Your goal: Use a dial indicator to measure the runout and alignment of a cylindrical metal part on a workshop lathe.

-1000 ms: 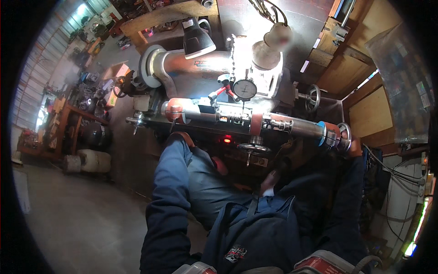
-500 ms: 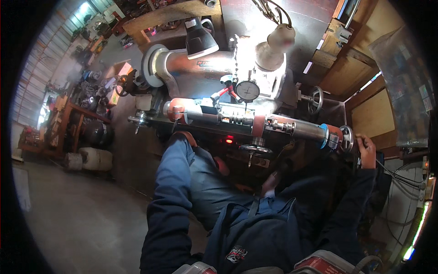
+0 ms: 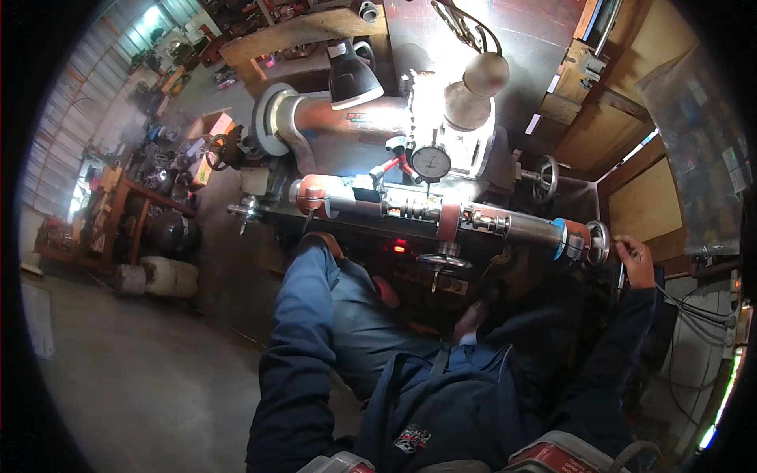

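Note:
My right hand (image 3: 637, 262) is at the right end of the machine, its fingers closed at the rim of a small metal handwheel (image 3: 599, 241). The wheel sits at the end of a steel cylinder (image 3: 528, 229) with a red-brown collar and a blue band. My left hand (image 3: 325, 243) is below the left red-brown collar (image 3: 313, 195), by a thin lever (image 3: 308, 221); its fingers are mostly hidden. Between the collars lies a bright shaft assembly (image 3: 414, 208). A round dial indicator (image 3: 431, 163) on a red-jointed arm (image 3: 388, 165) stands over it, its stem pointing down.
A black lamp (image 3: 351, 79) and a pale lamp (image 3: 469, 94) hang over the machine. A larger handwheel (image 3: 444, 262) projects at the front, another (image 3: 544, 176) at the back right. Cables (image 3: 698, 311) run along the right wall. Cluttered shelving (image 3: 130, 213) stands at left.
The whole view has shifted slightly, so the machine appears a little lower and further right. My right hand stays at the small handwheel; my left hand keeps its place below the collar.

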`<action>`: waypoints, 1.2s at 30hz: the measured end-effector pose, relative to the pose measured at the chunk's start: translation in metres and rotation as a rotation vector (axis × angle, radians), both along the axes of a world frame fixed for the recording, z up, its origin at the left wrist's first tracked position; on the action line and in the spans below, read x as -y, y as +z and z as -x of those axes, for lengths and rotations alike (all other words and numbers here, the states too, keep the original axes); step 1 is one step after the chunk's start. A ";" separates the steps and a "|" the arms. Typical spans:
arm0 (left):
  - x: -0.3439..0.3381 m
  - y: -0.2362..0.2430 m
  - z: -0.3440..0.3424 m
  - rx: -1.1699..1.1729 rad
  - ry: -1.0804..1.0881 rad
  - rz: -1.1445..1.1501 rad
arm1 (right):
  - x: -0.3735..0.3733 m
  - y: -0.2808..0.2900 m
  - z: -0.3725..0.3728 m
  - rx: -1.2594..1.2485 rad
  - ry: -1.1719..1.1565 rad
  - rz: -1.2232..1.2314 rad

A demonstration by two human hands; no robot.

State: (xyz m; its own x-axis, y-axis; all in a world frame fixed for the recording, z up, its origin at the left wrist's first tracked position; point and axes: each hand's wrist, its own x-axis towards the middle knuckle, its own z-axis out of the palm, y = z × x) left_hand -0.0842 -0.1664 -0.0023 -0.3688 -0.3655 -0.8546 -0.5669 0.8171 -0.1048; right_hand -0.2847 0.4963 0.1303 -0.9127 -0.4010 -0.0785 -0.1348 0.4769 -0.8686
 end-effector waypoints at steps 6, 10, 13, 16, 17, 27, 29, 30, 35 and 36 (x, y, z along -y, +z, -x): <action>-0.009 0.003 0.002 -0.032 -0.035 0.007 | -0.038 -0.115 0.075 0.396 -0.178 0.476; 0.005 -0.015 -0.015 -0.044 -0.036 0.080 | -0.045 -0.112 0.044 -0.055 0.150 -0.528; 0.002 -0.013 -0.017 -0.061 -0.061 0.132 | -0.041 -0.045 0.006 0.042 0.013 -0.535; -0.016 0.013 -0.004 -0.073 -0.078 0.089 | -0.009 0.024 -0.019 0.127 0.174 -0.130; -0.020 0.022 -0.003 -0.072 -0.064 0.058 | -0.007 0.023 -0.015 0.126 0.175 -0.130; -0.006 0.002 -0.005 -0.043 -0.053 0.044 | 0.017 -0.029 0.032 -0.058 -0.106 0.006; 0.001 -0.011 -0.009 -0.036 -0.028 0.107 | 0.004 -0.060 0.050 0.043 -0.103 0.101; -0.004 -0.006 -0.005 -0.035 -0.034 0.104 | -0.001 -0.069 0.052 0.043 -0.109 0.098; -0.015 0.016 -0.001 -0.044 -0.017 0.037 | -0.009 -0.092 0.051 0.164 -0.015 0.243; -0.013 0.016 -0.004 -0.042 -0.012 0.039 | -0.003 -0.090 0.046 0.166 -0.010 0.244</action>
